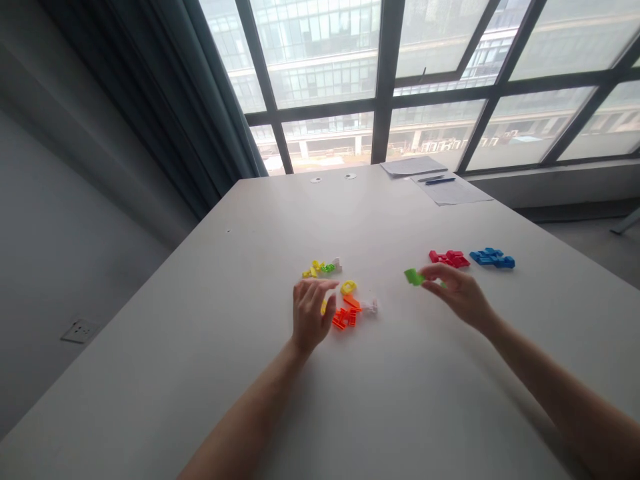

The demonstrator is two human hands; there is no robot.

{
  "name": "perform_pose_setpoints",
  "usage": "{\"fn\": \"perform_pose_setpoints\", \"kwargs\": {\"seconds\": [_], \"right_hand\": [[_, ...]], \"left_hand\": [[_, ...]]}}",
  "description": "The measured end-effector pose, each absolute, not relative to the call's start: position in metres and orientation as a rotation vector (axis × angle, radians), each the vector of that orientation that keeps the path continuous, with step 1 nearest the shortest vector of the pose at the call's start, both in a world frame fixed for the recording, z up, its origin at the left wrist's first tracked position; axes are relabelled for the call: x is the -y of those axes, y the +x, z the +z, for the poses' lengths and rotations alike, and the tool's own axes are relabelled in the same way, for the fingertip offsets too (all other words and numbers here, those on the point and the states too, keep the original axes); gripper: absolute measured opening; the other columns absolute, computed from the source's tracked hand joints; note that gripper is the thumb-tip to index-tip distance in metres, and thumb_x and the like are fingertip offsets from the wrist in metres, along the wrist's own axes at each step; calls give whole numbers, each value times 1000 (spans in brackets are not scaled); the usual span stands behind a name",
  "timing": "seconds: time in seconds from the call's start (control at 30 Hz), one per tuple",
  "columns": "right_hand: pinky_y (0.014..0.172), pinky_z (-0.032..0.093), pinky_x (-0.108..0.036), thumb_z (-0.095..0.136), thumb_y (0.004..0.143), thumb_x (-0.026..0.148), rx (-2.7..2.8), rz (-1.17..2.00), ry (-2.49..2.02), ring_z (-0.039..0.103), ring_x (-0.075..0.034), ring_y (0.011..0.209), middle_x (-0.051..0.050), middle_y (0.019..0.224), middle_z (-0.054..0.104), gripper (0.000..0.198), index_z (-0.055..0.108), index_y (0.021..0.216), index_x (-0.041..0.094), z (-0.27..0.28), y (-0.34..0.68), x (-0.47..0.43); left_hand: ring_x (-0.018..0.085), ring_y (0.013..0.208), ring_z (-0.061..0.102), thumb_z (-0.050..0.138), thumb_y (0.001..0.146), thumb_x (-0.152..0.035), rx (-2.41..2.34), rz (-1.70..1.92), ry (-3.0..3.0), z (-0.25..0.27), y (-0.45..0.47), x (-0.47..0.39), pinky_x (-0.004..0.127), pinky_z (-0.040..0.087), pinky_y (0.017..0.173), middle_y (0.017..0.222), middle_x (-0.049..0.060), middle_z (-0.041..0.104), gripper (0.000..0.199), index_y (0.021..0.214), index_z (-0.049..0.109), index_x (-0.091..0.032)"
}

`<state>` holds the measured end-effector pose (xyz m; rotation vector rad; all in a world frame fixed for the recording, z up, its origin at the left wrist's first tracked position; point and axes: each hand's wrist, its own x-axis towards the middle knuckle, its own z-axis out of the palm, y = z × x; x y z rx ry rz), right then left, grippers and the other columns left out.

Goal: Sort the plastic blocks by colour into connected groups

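My right hand is closed, pinching a light green plastic piece between thumb and fingertips, above the table. Another bit of green shows under its fingers. Left of centre, my left hand hovers with curved fingers, thumb apart from them. A sliver of yellow shows beside that thumb; I cannot tell whether the hand touches it. Just right of this hand lie several orange plastic pieces, a yellow piece and a clear or white piece. Beyond it is a small cluster of yellow pieces, green pieces and whitish ones.
Red plastic pieces and blue plastic pieces lie in separate piles beyond my right hand. At the white table's far edge are paper sheets with a dark pen. A window and a dark curtain stand behind.
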<state>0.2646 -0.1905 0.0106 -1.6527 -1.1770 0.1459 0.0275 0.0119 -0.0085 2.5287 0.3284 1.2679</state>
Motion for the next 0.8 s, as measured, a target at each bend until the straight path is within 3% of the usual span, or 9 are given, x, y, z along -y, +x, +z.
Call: {"fn": "perform_pose_setpoints", "kwargs": {"seconds": [0.13, 0.27, 0.47, 0.6, 0.8], "right_hand": [[72, 53, -34, 71, 67, 64, 991, 167, -1819, 64, -19, 77, -8, 90, 71, 50, 68, 91, 20, 27, 326, 224], [68, 51, -34, 75, 57, 64, 916, 333, -2065, 65, -22, 75, -13, 90, 72, 55, 73, 88, 19, 28, 370, 258], [60, 50, -32, 77, 63, 52, 1005, 467, -2199, 65, -21, 67, -15, 81, 73, 39, 76, 82, 18, 4, 398, 278], [52, 45, -29, 74, 63, 57, 996, 441, -2298, 61, -20, 62, -14, 76, 71, 44, 76, 84, 18, -5, 401, 277], [57, 45, -28, 75, 63, 59, 933, 471, -2393, 60, -19, 69, -11, 81, 70, 46, 74, 87, 20, -3, 395, 271]], "left_hand": [[20, 89, 59, 38, 95, -25, -684, 1347, 2216, -15, 30, -27, 36, 42, 85, 91, 5, 67, 24, 94, 61, -19], [20, 88, 60, 39, 93, -29, -893, 1316, 1855, -20, 35, -35, 33, 46, 82, 90, 6, 65, 25, 91, 61, -18], [19, 89, 61, 40, 91, -31, -920, 1318, 1762, -22, 37, -38, 31, 47, 83, 89, 5, 64, 24, 90, 61, -18], [19, 89, 61, 40, 91, -30, -916, 1307, 1784, -22, 37, -37, 31, 47, 83, 89, 5, 65, 24, 91, 61, -18], [19, 90, 61, 42, 89, -30, -928, 1278, 1758, -22, 37, -38, 32, 47, 84, 90, 6, 65, 23, 91, 61, -18]]}}
